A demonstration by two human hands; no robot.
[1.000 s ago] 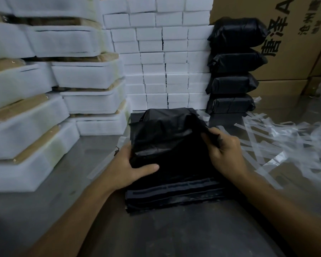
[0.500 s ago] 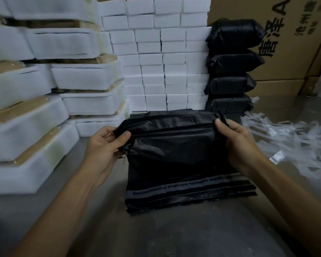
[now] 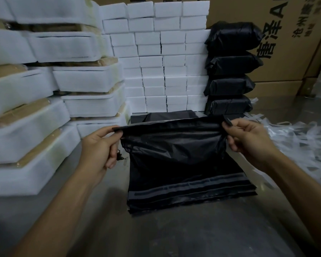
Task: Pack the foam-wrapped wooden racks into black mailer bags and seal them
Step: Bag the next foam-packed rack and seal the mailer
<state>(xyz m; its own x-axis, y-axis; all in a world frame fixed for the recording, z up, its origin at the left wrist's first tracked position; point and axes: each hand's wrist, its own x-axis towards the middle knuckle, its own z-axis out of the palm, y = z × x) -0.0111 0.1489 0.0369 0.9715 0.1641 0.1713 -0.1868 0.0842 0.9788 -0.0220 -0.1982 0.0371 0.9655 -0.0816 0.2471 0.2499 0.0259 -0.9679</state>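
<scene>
A black mailer bag [image 3: 172, 143] is stretched flat between my two hands above the table. My left hand [image 3: 100, 147] pinches its top left corner and my right hand [image 3: 248, 138] pinches its top right corner. Beneath it lies a stack of flat black mailer bags [image 3: 189, 188] with grey adhesive strips facing me. Foam-wrapped wooden racks [image 3: 35, 112] are piled high on the left. Several sealed black packages [image 3: 230, 71] stand stacked at the back right.
A wall of small white foam blocks [image 3: 161, 58] stands behind the bags. Cardboard boxes [image 3: 293, 43] with printed characters fill the back right. Loose clear peel-off strips [image 3: 302, 138] litter the table's right side. The grey table [image 3: 156, 232] continues toward me.
Both hands moved apart from the bag's middle to its top corners and lifted it, pulling the crumpled bag out wide and flat.
</scene>
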